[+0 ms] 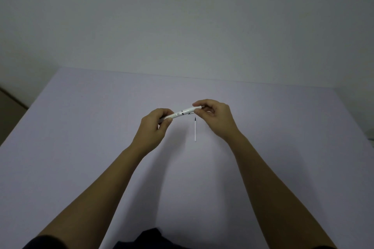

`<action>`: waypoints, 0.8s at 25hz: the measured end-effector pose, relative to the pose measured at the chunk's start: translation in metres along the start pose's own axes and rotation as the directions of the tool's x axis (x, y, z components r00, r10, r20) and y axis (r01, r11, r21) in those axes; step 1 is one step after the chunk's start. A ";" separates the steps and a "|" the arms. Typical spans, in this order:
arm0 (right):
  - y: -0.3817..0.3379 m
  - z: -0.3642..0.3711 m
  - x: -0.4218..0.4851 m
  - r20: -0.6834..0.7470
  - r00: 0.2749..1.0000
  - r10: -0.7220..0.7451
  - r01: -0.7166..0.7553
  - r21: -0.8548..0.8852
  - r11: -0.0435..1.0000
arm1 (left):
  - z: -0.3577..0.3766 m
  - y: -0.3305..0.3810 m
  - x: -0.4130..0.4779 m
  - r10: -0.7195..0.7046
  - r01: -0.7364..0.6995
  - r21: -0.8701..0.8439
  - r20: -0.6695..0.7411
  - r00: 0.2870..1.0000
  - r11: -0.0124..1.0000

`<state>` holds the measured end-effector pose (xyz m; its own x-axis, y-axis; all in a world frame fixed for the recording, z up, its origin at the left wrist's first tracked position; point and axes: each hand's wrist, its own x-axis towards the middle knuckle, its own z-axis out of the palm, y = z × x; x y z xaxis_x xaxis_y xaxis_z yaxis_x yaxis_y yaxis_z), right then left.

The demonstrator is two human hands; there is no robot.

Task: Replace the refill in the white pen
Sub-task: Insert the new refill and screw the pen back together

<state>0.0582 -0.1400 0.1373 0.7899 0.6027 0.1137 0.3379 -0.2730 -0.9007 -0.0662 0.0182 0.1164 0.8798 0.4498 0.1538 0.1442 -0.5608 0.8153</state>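
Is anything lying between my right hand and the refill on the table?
Nothing visible. The refill lies alone on the table, just left of the right hand, which holds the pen with the left hand.

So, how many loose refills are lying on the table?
1. The refill lies on the table, dark tip pointing away, below the white pen held by both hands. Another may be hidden inside the pen.

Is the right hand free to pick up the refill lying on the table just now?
Probably not at once: the right hand is gripping one end of the white pen. The refill lies uncovered on the table just below it, so the path looks clear.
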 end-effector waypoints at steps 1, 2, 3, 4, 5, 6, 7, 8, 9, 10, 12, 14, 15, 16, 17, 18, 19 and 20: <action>0.000 0.001 0.000 0.013 1.000 0.002 -0.001 -0.004 1.000 | 0.000 -0.001 -0.001 -0.001 0.001 0.005 0.000 1.000 1.000; 0.000 0.002 0.000 0.025 1.000 0.004 -0.004 -0.003 1.000 | 0.000 -0.002 -0.001 -0.002 0.002 0.013 -0.001 1.000 1.000; 0.000 0.002 0.001 0.033 0.999 0.009 -0.009 0.001 1.000 | -0.001 -0.002 -0.001 -0.004 0.004 0.024 -0.003 1.000 1.000; 0.001 0.003 0.002 0.038 0.999 0.015 -0.015 0.006 1.000 | -0.001 -0.003 -0.001 -0.005 0.005 0.038 -0.002 1.000 0.999; 0.001 0.003 0.003 0.036 0.999 0.019 -0.020 0.012 1.000 | 0.000 -0.002 0.000 -0.004 0.003 0.054 0.007 1.000 0.999; 0.002 0.003 0.005 0.029 0.999 0.023 -0.024 0.023 0.999 | 0.001 -0.001 0.001 0.004 -0.006 0.083 0.025 1.000 0.997; 0.004 0.005 0.006 0.015 0.999 0.028 -0.029 0.044 0.999 | 0.002 -0.001 0.003 0.017 -0.024 0.135 0.048 0.999 0.991; 0.007 0.007 0.008 0.000 0.999 0.037 -0.037 0.074 0.997 | 0.004 -0.002 0.005 0.035 -0.049 0.204 0.071 0.997 0.978; 0.010 0.009 0.009 -0.012 0.999 0.048 -0.046 0.094 0.994 | 0.007 -0.004 0.006 0.044 -0.067 0.267 0.092 0.995 0.962; 0.014 0.012 0.011 -0.016 0.998 0.062 -0.060 0.098 0.993 | 0.011 -0.007 0.008 0.040 -0.068 0.301 0.099 0.994 0.951; 0.028 0.019 0.013 0.009 0.996 0.090 -0.090 0.008 0.996 | 0.022 -0.015 0.010 -0.012 -0.014 0.294 0.086 0.996 0.956; 0.052 0.026 0.014 0.054 0.990 0.133 -0.118 -0.212 0.970 | 0.035 -0.026 0.013 -0.104 0.075 0.293 0.084 0.991 0.953; 0.068 0.029 0.013 0.080 0.979 0.185 -0.152 -0.310 0.938 | 0.043 -0.031 0.015 -0.149 0.115 0.303 0.093 0.984 0.946; 0.085 0.032 0.009 0.104 0.963 0.250 -0.192 -0.391 0.900 | 0.052 -0.037 0.017 -0.189 0.149 0.309 0.103 0.977 0.939; 0.102 0.035 0.005 0.126 0.942 0.310 -0.222 -0.461 0.859 | 0.060 -0.042 0.019 -0.228 0.186 0.308 0.108 0.968 0.933; 0.117 0.038 0.000 0.140 0.925 0.352 -0.232 -0.523 0.820 | 0.068 -0.047 0.022 -0.264 0.220 0.305 0.109 0.958 0.927; 0.130 0.042 -0.004 0.146 0.916 0.374 -0.228 -0.576 0.785 | 0.076 -0.052 0.025 -0.295 0.250 0.307 0.110 0.949 0.918; 0.142 0.045 -0.006 0.145 0.913 0.380 -0.216 -0.619 0.755 | 0.084 -0.058 0.028 -0.320 0.271 0.319 0.114 0.941 0.908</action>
<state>0.0781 -0.1490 -0.0098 0.7756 0.5555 -0.2998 0.4011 -0.8004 -0.4455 -0.0117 0.0048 0.0262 0.8328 0.5236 -0.1796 0.5134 -0.6093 0.6043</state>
